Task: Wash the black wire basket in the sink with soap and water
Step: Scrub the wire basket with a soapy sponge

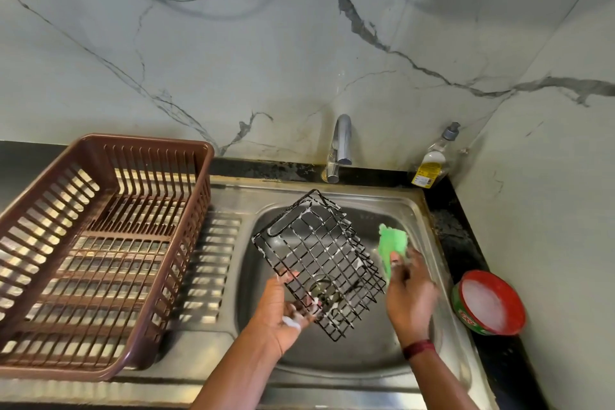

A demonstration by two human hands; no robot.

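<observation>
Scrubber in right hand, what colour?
Bright green scrubber, pinched by the right hand; head view.

tap (341, 146) overhanging sink (409, 210), rack (100, 243) left

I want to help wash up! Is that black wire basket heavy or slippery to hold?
Probably light: the black wire basket is mostly open grid, and the left hand alone holds it tilted over the sink. Likely slippery, since white suds cling to its wires. It looks stiff, keeping its boxy shape.
</observation>
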